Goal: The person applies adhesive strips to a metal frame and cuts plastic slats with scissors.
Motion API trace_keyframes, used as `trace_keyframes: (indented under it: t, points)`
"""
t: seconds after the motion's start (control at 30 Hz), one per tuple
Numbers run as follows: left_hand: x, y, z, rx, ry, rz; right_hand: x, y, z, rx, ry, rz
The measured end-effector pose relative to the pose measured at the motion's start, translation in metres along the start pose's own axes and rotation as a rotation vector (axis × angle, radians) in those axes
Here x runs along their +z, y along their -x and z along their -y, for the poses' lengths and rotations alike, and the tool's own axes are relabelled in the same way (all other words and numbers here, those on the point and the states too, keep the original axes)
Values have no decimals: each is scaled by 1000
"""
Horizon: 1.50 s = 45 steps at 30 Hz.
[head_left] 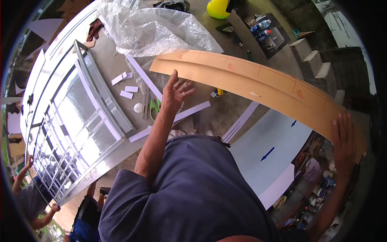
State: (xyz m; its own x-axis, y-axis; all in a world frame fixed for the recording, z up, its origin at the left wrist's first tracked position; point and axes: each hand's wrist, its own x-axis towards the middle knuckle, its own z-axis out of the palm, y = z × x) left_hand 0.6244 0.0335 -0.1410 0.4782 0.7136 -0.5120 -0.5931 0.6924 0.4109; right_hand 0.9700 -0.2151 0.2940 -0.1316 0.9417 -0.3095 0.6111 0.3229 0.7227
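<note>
Carrying orange-red stamps (pixel 300 94) and thin ruled lines on its face (the stamps are too small to read), a long brown-faced strip (pixel 242 80) slants across the view from upper centre to far right. The pale blue sheet (pixel 250 149) below it bears dark blue arrows (pixel 267 154) but no letters that I can make out. Handwritten capitals mark a pinkish wrapped bundle (pixel 311 171) at right (too blurred to be sure of the words), and the labels on the two bottles (pixel 263 31) at the top are just as unclear.

The left grip (pixel 177 92) is open, palm up and fingers spread, beside the lower edge of the strip near its left end; its thumb tip is at that edge (whether it touches, I cannot tell). The right grip (pixel 343 131) lays its fingers over the strip's right end, with its thumb hidden, so I cannot tell if it is closed. Green-handled scissors (pixel 155 108) and white strips (pixel 192 112) lie near the left forearm, and clear plastic wrap (pixel 145 32) is bunched beyond the strip's left end.
</note>
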Motion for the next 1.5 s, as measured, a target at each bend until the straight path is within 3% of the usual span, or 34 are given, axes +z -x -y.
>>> trace_keyframes:
  t: [0.03, 0.13, 0.23, 0.4, 0.43, 0.47, 0.57, 0.6, 0.63, 0.73, 0.83, 1.1, 1.2, 1.23, 1.33, 1.5]
  points:
    - [8, -1, 22, -143, 193, 47, -4, 0, -11, -35, 30, -7]
    - [60, 6, 47, -145, 512, 287, 6, 6, -34, -92, 96, -57]
    - [87, -11, 64, -255, 839, 316, 25, 32, -55, -95, 116, -77]
    - [120, -17, 125, -192, 731, 134, 81, 98, -80, 74, 177, -60]
    - [119, -19, 136, -180, 650, 171, 92, 113, -79, 161, 160, -7]
    - [126, -15, 141, -185, 634, 161, 107, 122, -84, 125, 175, -122]
    - [147, -2, 150, -189, 546, 277, 165, 151, -61, 346, 38, -260]
    - [159, 8, 152, -258, 568, 389, 163, 155, -59, 338, 81, -141]
    - [166, 16, 153, -276, 525, 417, 184, 165, -53, 332, 81, -238]
    - [155, 12, 153, -340, 454, 368, 220, 183, -20, 446, 117, -280]
    - [158, 19, 150, -223, 322, 356, 261, 187, 41, 704, -70, -260]
    - [158, 32, 82, 72, -84, 246, 267, 168, 231, 1162, -272, -180]
    - [169, 37, 64, 165, -233, 324, 261, 156, 289, 1276, -372, -188]
    - [176, 38, 65, 210, -272, 250, 261, 154, 303, 1310, -393, -203]
    - [186, 30, 70, 190, -395, 446, 251, 165, 325, 1401, -414, -155]
    - [225, 31, 123, 238, -482, 418, 246, 205, 342, 1550, -412, -126]
